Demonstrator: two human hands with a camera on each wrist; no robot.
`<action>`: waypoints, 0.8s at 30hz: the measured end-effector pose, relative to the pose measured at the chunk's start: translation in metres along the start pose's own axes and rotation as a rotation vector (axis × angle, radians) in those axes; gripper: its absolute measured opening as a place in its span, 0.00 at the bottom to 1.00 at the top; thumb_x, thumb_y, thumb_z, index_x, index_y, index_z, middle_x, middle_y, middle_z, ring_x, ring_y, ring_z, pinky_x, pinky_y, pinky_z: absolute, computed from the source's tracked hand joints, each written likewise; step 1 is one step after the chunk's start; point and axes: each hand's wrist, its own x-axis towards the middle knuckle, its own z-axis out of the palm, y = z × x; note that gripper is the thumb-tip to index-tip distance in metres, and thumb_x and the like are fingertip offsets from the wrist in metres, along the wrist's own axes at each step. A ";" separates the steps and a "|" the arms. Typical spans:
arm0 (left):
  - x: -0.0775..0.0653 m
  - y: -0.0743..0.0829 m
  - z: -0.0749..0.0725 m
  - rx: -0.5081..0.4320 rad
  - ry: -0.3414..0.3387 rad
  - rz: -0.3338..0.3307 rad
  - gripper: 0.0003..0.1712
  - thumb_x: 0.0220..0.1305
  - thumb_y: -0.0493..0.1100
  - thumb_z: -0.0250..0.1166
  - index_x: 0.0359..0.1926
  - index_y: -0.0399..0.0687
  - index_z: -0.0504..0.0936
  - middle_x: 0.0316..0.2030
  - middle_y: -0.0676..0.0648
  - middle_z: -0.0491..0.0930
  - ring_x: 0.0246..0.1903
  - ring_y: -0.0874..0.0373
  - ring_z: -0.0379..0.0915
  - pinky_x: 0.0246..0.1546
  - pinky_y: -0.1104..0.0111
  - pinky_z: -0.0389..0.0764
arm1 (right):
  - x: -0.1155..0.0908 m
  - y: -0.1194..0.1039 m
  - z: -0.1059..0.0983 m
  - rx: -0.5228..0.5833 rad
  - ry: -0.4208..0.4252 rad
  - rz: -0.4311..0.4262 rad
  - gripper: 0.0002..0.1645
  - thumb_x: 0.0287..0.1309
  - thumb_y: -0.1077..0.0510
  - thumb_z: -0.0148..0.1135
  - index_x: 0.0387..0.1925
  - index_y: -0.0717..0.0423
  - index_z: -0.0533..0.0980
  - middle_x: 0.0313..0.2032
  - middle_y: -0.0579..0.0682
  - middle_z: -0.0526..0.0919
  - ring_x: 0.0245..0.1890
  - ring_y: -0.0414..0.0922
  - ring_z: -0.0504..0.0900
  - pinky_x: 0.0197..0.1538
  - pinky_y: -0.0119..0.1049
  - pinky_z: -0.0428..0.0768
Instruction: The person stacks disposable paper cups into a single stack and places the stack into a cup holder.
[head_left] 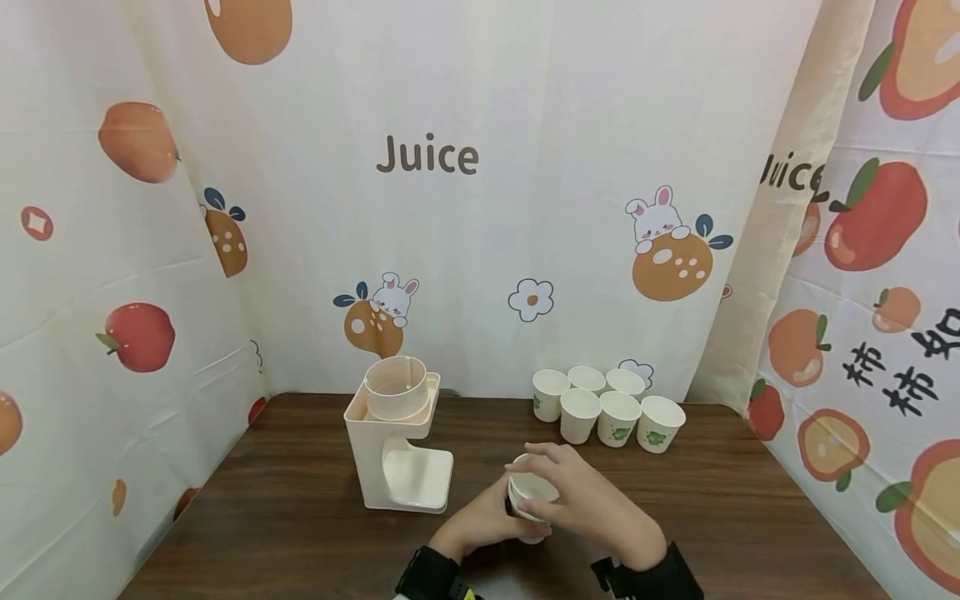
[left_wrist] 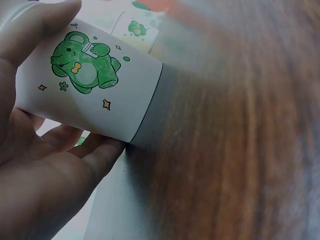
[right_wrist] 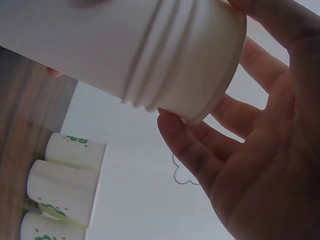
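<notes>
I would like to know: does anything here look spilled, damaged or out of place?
Nothing stands out. The six paper cups and white stand are upright, the left hand and right hand hold the cup stack, and no spill or damage shows.

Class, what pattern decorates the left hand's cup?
The cup bears a green cartoon animal with a yellow bow, clearest in the left wrist view.

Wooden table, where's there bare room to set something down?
The wooden table is bare left of the cream countertop machine, between it and the standing paper cups, and right of the right hand. It's crowded at the back, where those cups cluster, and at the front centre, where the left hand and right hand hold the cup stack.
</notes>
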 end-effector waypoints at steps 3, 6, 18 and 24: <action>0.000 0.000 0.000 0.006 0.001 -0.012 0.48 0.57 0.42 0.76 0.73 0.58 0.59 0.62 0.44 0.75 0.55 0.60 0.74 0.57 0.65 0.70 | 0.000 0.002 0.002 0.007 -0.014 0.007 0.22 0.65 0.49 0.68 0.59 0.45 0.79 0.62 0.55 0.74 0.61 0.58 0.73 0.54 0.51 0.77; 0.000 -0.001 -0.001 0.000 -0.008 -0.008 0.46 0.58 0.42 0.75 0.72 0.59 0.61 0.60 0.41 0.76 0.54 0.59 0.74 0.56 0.66 0.71 | 0.000 0.003 0.004 0.015 -0.035 0.020 0.22 0.64 0.50 0.68 0.59 0.46 0.79 0.63 0.56 0.74 0.61 0.58 0.73 0.55 0.52 0.76; 0.001 -0.002 -0.001 -0.044 -0.046 0.009 0.41 0.60 0.40 0.74 0.70 0.56 0.64 0.58 0.38 0.77 0.53 0.57 0.76 0.53 0.67 0.74 | 0.000 0.007 0.008 0.024 -0.054 0.034 0.24 0.63 0.48 0.69 0.59 0.46 0.79 0.62 0.54 0.75 0.60 0.57 0.74 0.54 0.52 0.77; 0.001 -0.003 -0.001 -0.059 -0.055 0.021 0.42 0.61 0.39 0.73 0.71 0.54 0.61 0.56 0.42 0.78 0.53 0.55 0.76 0.53 0.67 0.75 | 0.000 0.007 0.007 0.023 -0.062 0.052 0.25 0.64 0.47 0.69 0.61 0.45 0.78 0.63 0.56 0.74 0.62 0.58 0.73 0.55 0.53 0.76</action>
